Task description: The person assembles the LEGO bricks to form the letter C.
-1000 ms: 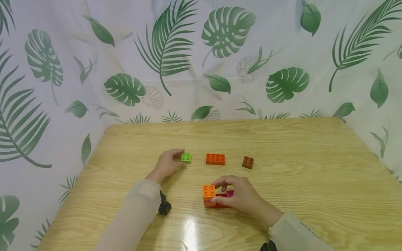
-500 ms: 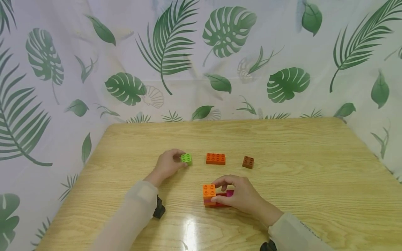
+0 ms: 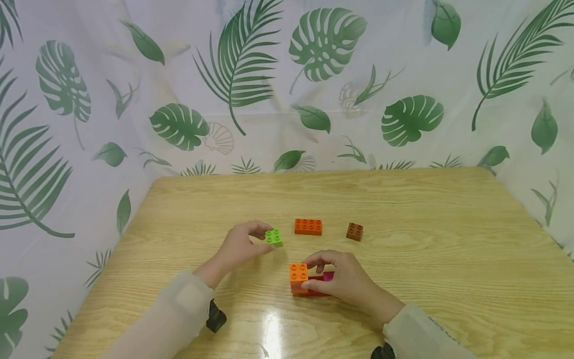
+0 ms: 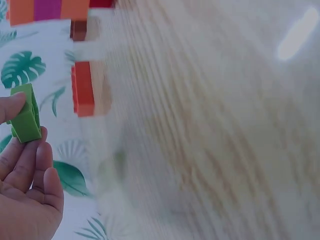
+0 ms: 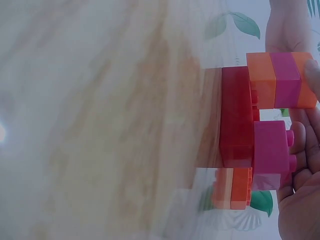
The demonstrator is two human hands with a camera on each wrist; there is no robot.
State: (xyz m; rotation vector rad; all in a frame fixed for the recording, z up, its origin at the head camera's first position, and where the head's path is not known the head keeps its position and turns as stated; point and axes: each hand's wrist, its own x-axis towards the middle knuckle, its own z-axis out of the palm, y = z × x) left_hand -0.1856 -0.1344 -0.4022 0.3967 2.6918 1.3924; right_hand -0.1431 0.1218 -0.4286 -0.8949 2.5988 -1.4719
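My left hand [image 3: 239,245] pinches a small light green brick [image 3: 274,238] between thumb and fingers, raised off the table. In the left wrist view the green brick [image 4: 26,114] is tilted, its hollow underside partly showing. At the front middle, my right hand [image 3: 352,280] holds a brick assembly by its tall end, thumb on the upper orange brick [image 3: 298,273]. The right wrist view shows a long red brick [image 5: 236,115] as its base. Orange, magenta and orange bricks rise from one end, and a magenta brick [image 5: 271,145] sits on the other.
An orange-red brick [image 3: 308,227] with two rows of studs lies behind the assembly. To its right is a small brown brick [image 3: 355,231]. The wooden table [image 3: 426,214] meets a leaf-patterned cloth [image 3: 269,119] at its back and sides.
My left hand has lifted the green brick from the table and brought it right and nearer, toward the assembly. The right hand and its bricks have stayed put.
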